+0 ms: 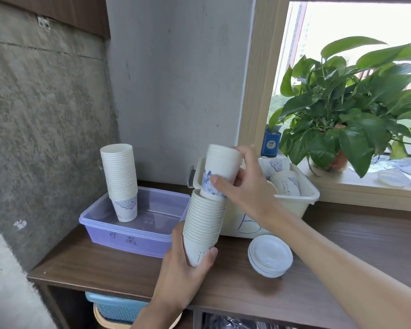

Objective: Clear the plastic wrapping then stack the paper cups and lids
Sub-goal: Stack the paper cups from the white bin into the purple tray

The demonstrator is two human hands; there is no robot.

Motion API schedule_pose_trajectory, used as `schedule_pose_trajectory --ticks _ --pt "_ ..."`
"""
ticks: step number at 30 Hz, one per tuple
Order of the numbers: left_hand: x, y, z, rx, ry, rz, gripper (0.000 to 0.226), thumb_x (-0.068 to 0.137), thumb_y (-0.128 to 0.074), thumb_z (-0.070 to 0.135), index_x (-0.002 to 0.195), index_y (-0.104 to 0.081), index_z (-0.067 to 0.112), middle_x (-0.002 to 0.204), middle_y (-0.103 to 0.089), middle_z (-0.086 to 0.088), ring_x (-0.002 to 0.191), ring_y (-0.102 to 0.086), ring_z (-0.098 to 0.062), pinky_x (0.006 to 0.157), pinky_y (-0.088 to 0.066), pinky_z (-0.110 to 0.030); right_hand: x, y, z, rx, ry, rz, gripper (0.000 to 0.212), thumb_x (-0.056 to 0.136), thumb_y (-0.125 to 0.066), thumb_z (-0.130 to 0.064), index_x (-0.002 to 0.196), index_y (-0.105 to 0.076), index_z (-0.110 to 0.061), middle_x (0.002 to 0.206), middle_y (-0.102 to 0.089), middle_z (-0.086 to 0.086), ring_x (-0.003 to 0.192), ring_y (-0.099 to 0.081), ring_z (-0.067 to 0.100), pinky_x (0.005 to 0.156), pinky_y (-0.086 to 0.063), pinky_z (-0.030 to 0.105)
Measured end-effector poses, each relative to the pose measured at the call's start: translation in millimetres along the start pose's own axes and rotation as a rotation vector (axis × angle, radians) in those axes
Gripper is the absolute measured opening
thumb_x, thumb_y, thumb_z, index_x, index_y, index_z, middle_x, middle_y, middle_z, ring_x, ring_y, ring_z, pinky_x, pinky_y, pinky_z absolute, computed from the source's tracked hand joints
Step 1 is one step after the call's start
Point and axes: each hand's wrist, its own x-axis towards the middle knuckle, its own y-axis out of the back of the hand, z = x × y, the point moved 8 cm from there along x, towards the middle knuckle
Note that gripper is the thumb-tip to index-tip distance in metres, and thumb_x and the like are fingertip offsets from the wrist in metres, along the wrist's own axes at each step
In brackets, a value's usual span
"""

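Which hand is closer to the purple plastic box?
Left. The left hand, gripping the paper cup stack, is right beside the purple plastic box; the right hand is further right, by the cream plastic bin.

— How is the left hand (185,267)?
— Low, with fingers and thumb curled round the cup stack (205,222).
— And the right hand (247,186)?
— Higher, bare arm stretched in from the right, fingers gripping the upper cups (221,165).
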Motion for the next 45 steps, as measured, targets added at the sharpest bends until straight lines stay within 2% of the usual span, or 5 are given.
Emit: schedule_pose_trajectory --ticks 12,23,28,37,45 --pt "0 1 4 -0.003 -0.011 -0.007 0.055 0.08 -0.072 0.05 0.119 -0.034 0.054 0.106 -0.058 0.035 0.095 -0.061 0.002 0.07 -0.044 -0.008 -30 -21 3 -0.308 0.1 -0.171 0.034 0.093 -0.06 -0.031 0.127 -0.061 -0.029 0.136 -0.055 -0.011 0.121 -0.037 -0.022 0.111 -0.029 0.019" --pt "-1 -1 5 0.038 -0.033 -0.018 0.064 0.08 -0.072 0.049 0.127 -0.029 0.054 0.115 -0.05 0.04 0.103 -0.057 0.005 0.074 -0.043 -0.007 -26 -3 2 -0.314 0.088 -0.234 0.035 0.101 -0.043 -0.033 0.127 -0.061 -0.019 0.131 -0.059 -0.004 0.121 -0.047 -0.007 0.099 -0.032 0.006" --pt "0 0 4 0.016 -0.039 -0.013 0.062 0.082 -0.075 0.039 0.122 -0.031 0.057 0.113 -0.051 0.041 0.103 -0.056 0.009 0.075 -0.042 -0.003 0 49 35 -0.719 -0.021 -0.148 0.068 0.089 -0.017 -0.059 0.105 -0.07 -0.018 0.123 -0.062 -0.004 0.123 -0.046 0.016 0.106 -0.033 0.038" --pt "0 0 5 0.015 -0.045 0.006 0.069 0.08 -0.076 0.037 0.116 -0.028 0.069 0.114 -0.052 0.042 0.103 -0.056 0.01 0.076 -0.042 -0.009 -2 69 68 -1.253 -0.163 -0.35 0.11 0.066 0.032 -0.076 0.119 -0.06 -0.045 0.145 -0.044 -0.006 0.135 -0.027 0.022 0.106 -0.018 0.045" --pt "-1 0 8 0.02 -0.061 0.008 0.065 0.08 -0.076 0.036 0.114 -0.031 0.068 0.112 -0.053 0.039 0.102 -0.057 0.007 0.075 -0.043 -0.006 -2 69 66 -1.237 -0.187 -0.349 0.092 0.08 0.006 -0.075 0.139 -0.042 -0.024 0.155 -0.027 -0.007 0.139 -0.022 0.02 0.107 -0.021 0.044"
